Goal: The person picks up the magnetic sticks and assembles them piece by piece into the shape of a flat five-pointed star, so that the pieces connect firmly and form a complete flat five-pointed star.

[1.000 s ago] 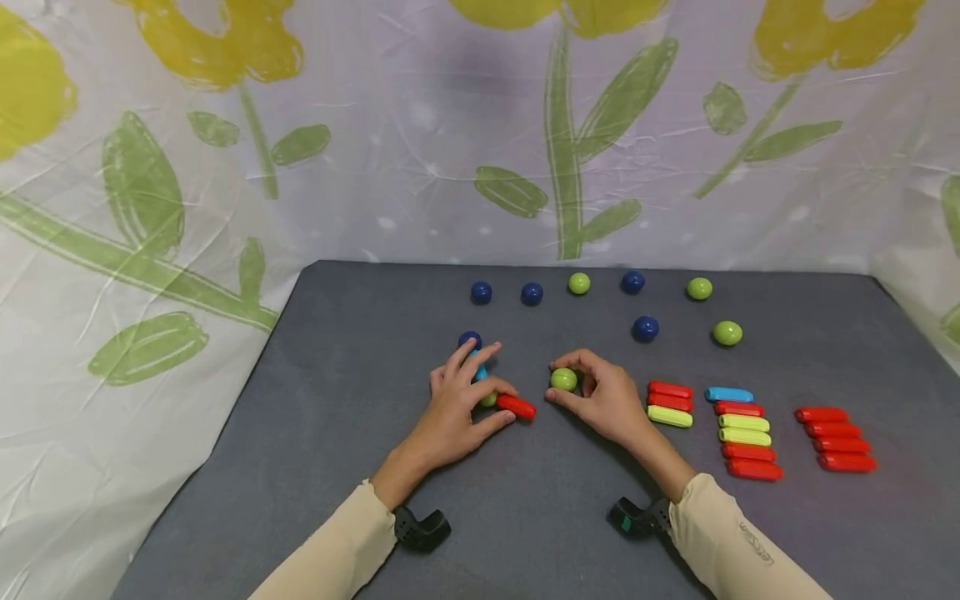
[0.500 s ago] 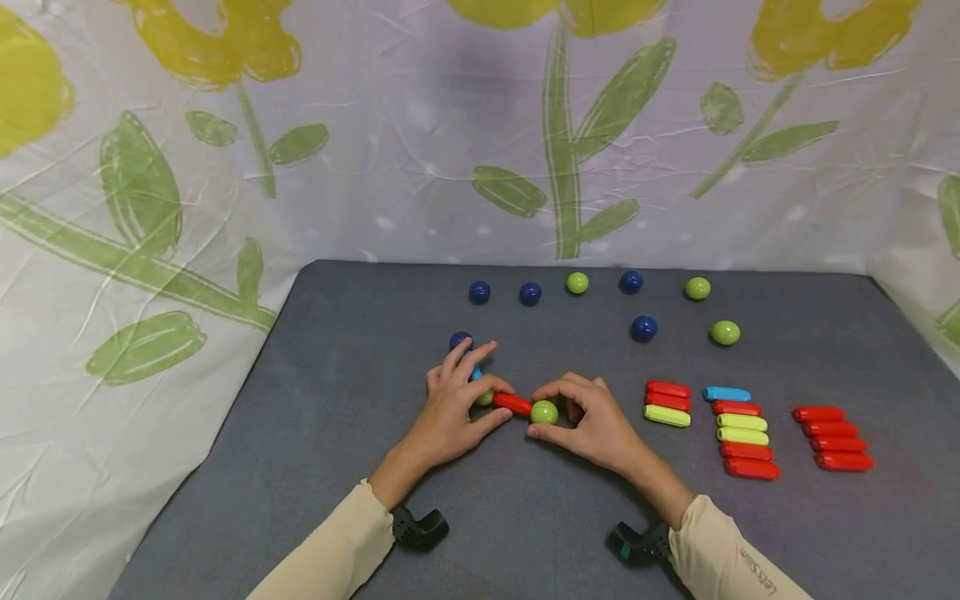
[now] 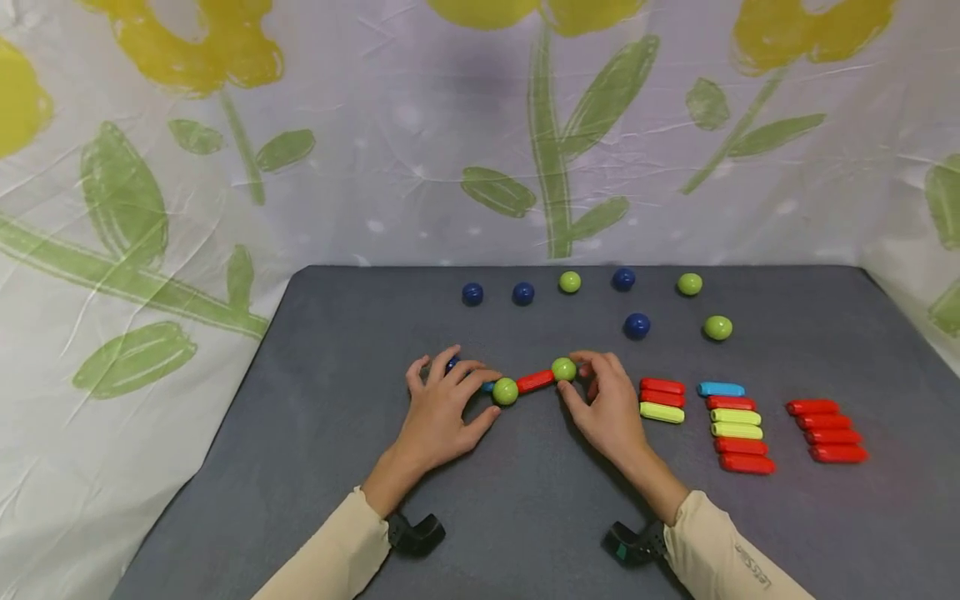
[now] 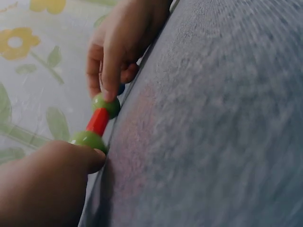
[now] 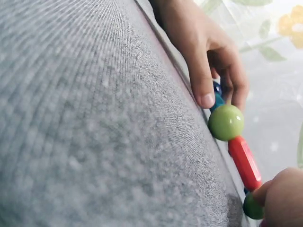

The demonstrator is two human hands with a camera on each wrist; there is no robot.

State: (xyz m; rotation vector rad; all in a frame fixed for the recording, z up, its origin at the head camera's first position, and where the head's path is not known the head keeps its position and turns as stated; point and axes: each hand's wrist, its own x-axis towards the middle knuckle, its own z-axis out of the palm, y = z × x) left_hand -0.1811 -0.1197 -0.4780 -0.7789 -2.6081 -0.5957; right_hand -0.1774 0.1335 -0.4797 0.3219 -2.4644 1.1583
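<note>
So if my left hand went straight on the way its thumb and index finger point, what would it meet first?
Your left hand would most likely meet the green ball at the left end of the joined red rod; they may already touch, though depth is unclear.

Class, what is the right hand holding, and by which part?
The right hand holds the green ball at the red stick's right end, pinching it by its sides between thumb and fingers.

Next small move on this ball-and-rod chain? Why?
Probably have the right hand release the outer green ball and reach for the nearest yellow rod: the red rod appears joined to a ball at each end, the yellow one lies close by, and the left hand holds the inner green ball.
</note>
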